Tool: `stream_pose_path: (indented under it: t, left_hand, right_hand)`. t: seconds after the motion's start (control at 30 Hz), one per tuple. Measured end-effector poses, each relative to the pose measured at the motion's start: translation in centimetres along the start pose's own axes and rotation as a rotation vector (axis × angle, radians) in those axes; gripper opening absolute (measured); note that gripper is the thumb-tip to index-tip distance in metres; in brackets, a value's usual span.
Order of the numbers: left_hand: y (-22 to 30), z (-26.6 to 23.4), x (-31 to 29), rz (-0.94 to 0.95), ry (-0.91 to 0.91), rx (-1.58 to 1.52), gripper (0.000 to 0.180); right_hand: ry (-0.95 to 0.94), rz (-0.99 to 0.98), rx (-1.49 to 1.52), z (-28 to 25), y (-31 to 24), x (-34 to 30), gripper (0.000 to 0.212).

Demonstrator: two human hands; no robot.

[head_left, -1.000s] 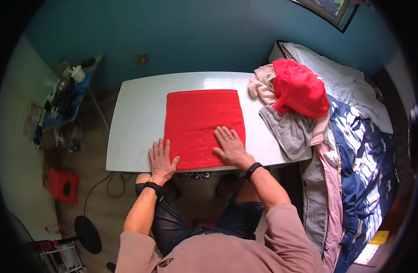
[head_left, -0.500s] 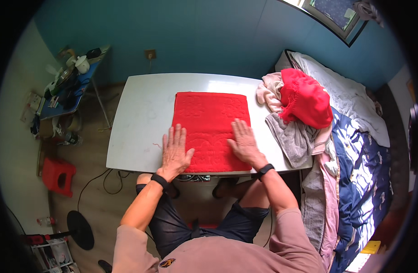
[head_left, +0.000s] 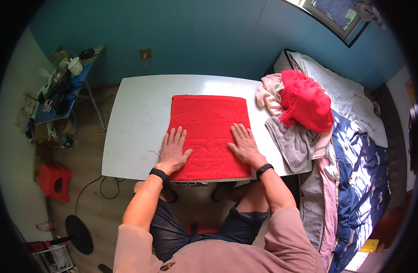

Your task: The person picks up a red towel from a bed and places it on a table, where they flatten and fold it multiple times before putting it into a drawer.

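A red towel (head_left: 209, 136) with a raised pattern lies folded into a flat rectangle on the white table (head_left: 131, 127). Its lower edge reaches the table's near edge. My left hand (head_left: 175, 149) rests flat across the towel's left side, fingers stretched forward and apart. On the right side of the cloth lies my right hand (head_left: 243, 143), palm down with the fingers spread. Neither hand grips anything. A dark band circles each wrist.
At the table's right stand heaped cloths: a red fringed one (head_left: 305, 98), a pink one (head_left: 270, 93) and a grey towel (head_left: 290, 141). Beyond is a bed with a navy cover (head_left: 354, 182). A blue side table (head_left: 77, 86) and red stool (head_left: 55, 181) stand left.
The red towel has shifted slightly toward me, and its near edge sits lower. Both hands stay flat on it, the left one a little lower. The view has moved slightly.
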State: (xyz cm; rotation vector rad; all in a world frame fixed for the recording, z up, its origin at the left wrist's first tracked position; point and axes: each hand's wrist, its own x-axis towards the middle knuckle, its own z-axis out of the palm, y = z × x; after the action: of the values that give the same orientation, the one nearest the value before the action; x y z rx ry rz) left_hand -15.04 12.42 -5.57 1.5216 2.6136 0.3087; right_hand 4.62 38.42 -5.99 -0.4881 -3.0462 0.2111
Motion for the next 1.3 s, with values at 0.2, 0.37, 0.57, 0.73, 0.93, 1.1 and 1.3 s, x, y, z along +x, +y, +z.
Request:
stream_pose_path:
  t: [0.2, 0.37, 0.57, 0.73, 0.93, 1.1, 1.3]
  left_hand:
    - [-1.3, -1.9, -3.2, -0.026, -0.063, 0.070, 0.084]
    - [0.7, -5.0, -8.8, 0.151, -0.269, 0.118, 0.100]
    - [1.2, -2.1, -10.4, 0.255, -0.078, 0.337, 0.091]
    - [1.5, -2.4, -10.8, 0.320, 0.048, 0.269, 0.065]
    - [2.3, -6.8, -15.0, 0.368, -0.017, -0.163, 0.047]
    - [5.4, -15.7, -16.6, 0.245, 0.044, -0.357, 0.028]
    - [5.8, -25.4, -10.0, -0.002, 0.100, -0.835, 0.017]
  right_hand:
    - [0.001, 0.191, 0.031, -0.7, 4.2, -5.3, 0.080]
    - [-0.083, -0.192, 0.198, -4.4, -0.7, -8.9, 0.098]
    - [-0.115, -0.233, -0.102, -2.3, -3.2, -11.2, 0.109]
    - [-0.051, -0.257, -0.001, -0.8, -1.9, -12.3, 0.098]
    - [-0.075, -0.381, 0.195, -3.8, -1.2, -14.9, 0.062]
    - [-0.260, -0.222, 0.762, -14.3, -1.9, -16.2, 0.031]
    - [0.011, -0.152, 0.843, -25.5, -1.6, -10.9, 0.021]
